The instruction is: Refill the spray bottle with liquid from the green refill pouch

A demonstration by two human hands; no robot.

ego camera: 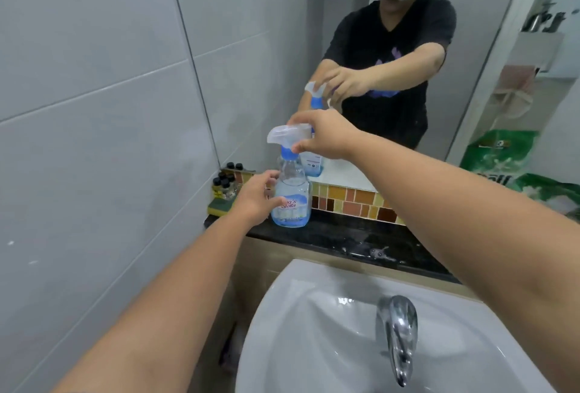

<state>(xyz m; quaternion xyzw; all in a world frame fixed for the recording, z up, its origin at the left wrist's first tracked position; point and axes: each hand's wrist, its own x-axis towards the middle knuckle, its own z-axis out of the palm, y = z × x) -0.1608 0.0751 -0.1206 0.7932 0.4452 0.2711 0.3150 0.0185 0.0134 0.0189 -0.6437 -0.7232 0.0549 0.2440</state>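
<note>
A clear spray bottle (292, 192) with a blue label and a little blue liquid at its bottom stands upright on the dark stone ledge (345, 239) behind the sink. My left hand (255, 198) grips the bottle's body from the left. My right hand (323, 135) holds the translucent white trigger head (282, 135) and its blue collar at the top of the bottle. The green refill pouch (546, 188) lies at the far right end of the ledge, partly cut off by the frame edge.
A white sink (298, 314) with a chrome tap (397, 330) is below the ledge. Small black-capped bottles (224, 184) and a sponge (219, 204) sit at the ledge's left end. A mirror (392, 79) rises behind; a grey tiled wall is at the left.
</note>
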